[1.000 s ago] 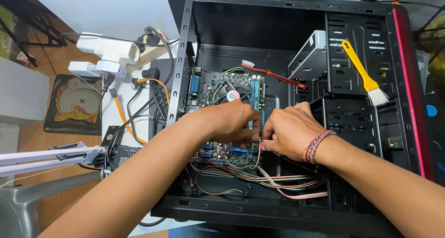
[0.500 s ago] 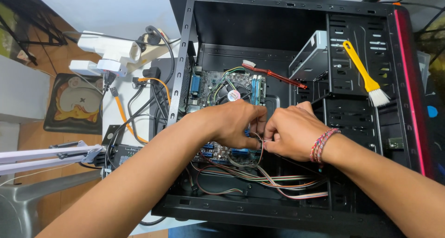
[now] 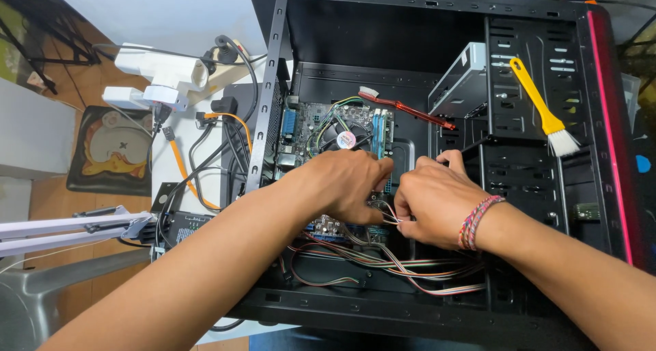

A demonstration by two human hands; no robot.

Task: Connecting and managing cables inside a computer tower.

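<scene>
Both hands [image 3: 393,194] pinching thin wires [image 3: 388,214] over motherboard [image 3: 321,129], yellow brush [image 3: 541,105] right

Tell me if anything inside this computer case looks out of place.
Two brushes lie loose inside the case: a red toothbrush resting slantwise above the motherboard, and a yellow paintbrush lying on the drive cage.

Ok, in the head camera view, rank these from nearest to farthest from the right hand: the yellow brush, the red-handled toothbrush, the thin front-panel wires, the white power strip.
1. Thin front-panel wires: pinched at the right hand fingertips.
2. Red-handled toothbrush: above the hand, across the motherboard.
3. Yellow brush: upper right, on the drive cage.
4. White power strip: far left, outside the case.
</scene>
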